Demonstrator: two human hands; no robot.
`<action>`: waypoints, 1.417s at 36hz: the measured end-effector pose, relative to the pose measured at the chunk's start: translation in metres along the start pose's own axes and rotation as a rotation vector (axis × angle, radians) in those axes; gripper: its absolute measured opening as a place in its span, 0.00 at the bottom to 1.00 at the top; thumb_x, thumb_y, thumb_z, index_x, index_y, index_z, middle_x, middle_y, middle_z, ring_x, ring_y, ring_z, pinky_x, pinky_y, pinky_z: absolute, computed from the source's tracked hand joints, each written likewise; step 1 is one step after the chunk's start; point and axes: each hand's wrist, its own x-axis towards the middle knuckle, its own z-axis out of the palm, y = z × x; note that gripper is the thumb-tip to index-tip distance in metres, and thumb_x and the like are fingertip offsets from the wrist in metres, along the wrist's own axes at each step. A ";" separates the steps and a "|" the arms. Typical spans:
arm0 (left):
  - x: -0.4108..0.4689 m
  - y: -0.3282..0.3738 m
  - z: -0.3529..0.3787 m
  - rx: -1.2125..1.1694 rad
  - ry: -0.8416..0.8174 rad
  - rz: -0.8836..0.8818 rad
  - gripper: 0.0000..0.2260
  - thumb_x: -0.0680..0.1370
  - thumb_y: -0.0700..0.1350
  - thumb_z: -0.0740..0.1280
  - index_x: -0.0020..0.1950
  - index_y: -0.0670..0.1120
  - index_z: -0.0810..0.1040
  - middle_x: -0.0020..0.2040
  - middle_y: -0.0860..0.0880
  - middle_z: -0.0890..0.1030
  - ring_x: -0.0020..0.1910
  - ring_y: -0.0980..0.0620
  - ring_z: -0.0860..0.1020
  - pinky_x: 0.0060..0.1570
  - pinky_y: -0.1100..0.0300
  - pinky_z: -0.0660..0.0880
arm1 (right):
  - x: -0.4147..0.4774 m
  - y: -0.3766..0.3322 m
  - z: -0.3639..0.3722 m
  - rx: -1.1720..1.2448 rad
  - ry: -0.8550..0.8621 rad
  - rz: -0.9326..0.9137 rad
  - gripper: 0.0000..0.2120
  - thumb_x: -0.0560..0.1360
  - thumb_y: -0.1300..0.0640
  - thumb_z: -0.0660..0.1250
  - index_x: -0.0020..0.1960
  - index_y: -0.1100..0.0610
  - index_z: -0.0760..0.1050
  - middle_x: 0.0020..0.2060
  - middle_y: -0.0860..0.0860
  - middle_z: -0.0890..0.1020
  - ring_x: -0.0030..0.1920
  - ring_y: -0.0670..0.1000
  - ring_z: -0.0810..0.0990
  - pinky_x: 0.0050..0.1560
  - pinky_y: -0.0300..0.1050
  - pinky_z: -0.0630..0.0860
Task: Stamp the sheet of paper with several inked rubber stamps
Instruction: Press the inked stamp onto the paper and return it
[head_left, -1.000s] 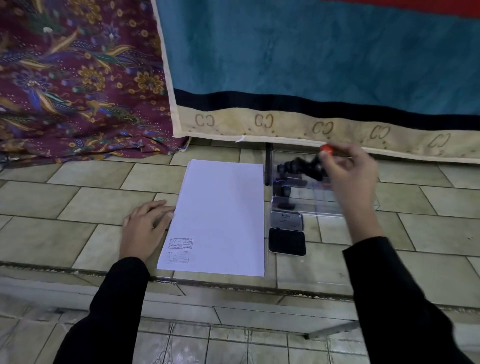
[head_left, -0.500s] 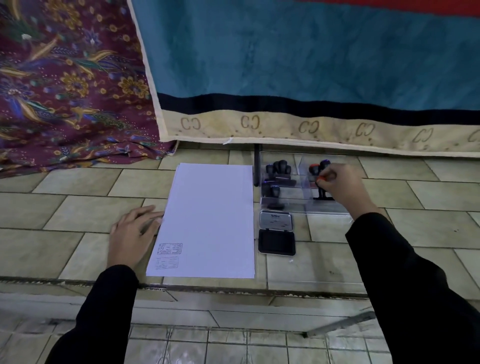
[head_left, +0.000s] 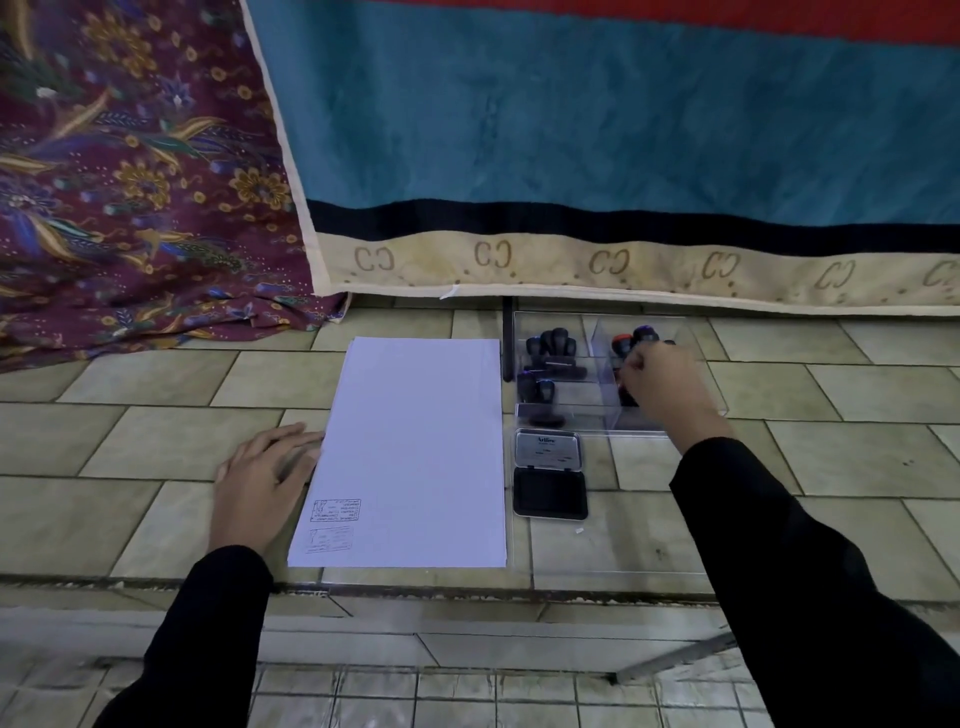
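Observation:
A white sheet of paper (head_left: 415, 452) lies on the tiled ledge, with two black stamp prints (head_left: 335, 525) near its lower left corner. My left hand (head_left: 260, 483) rests flat at the sheet's left edge, fingertips touching it. Right of the sheet, an open black ink pad (head_left: 549, 475) lies with its lid folded back. Behind the pad stands a clear plastic box (head_left: 566, 410) holding several dark-handled rubber stamps (head_left: 550, 345). My right hand (head_left: 662, 382) is down in the box's right compartment, fingers curled on a red-topped stamp (head_left: 621, 343); its base is mostly hidden.
A teal, black and beige cloth (head_left: 623, 156) hangs just behind the box, and a patterned maroon cloth (head_left: 130, 182) lies at the back left. The ledge's front edge (head_left: 467, 592) drops off below the sheet. A dark bar (head_left: 507, 338) stands beside the box.
My right hand has come down from above the box into its right compartment, carrying the red-topped stamp. The left hand stayed on the sheet's edge.

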 end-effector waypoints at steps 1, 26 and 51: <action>0.001 -0.002 0.001 -0.005 0.007 -0.006 0.13 0.77 0.59 0.60 0.59 0.61 0.78 0.63 0.60 0.76 0.63 0.54 0.70 0.62 0.51 0.60 | -0.002 -0.008 0.000 0.022 0.040 -0.044 0.07 0.75 0.64 0.61 0.46 0.62 0.78 0.42 0.61 0.79 0.47 0.61 0.78 0.44 0.47 0.76; 0.009 0.001 -0.004 -0.607 0.003 -0.224 0.11 0.80 0.42 0.64 0.56 0.58 0.78 0.57 0.59 0.82 0.62 0.58 0.77 0.65 0.58 0.69 | -0.004 -0.055 0.023 0.301 -0.081 -0.165 0.07 0.70 0.63 0.72 0.45 0.58 0.77 0.41 0.52 0.79 0.43 0.50 0.78 0.40 0.38 0.71; -0.041 0.168 0.069 0.033 -0.350 0.511 0.34 0.67 0.72 0.62 0.68 0.55 0.71 0.64 0.59 0.71 0.65 0.58 0.65 0.62 0.64 0.57 | -0.112 -0.020 0.025 0.691 -0.107 -0.458 0.11 0.63 0.66 0.75 0.43 0.56 0.80 0.39 0.45 0.80 0.37 0.43 0.78 0.39 0.32 0.74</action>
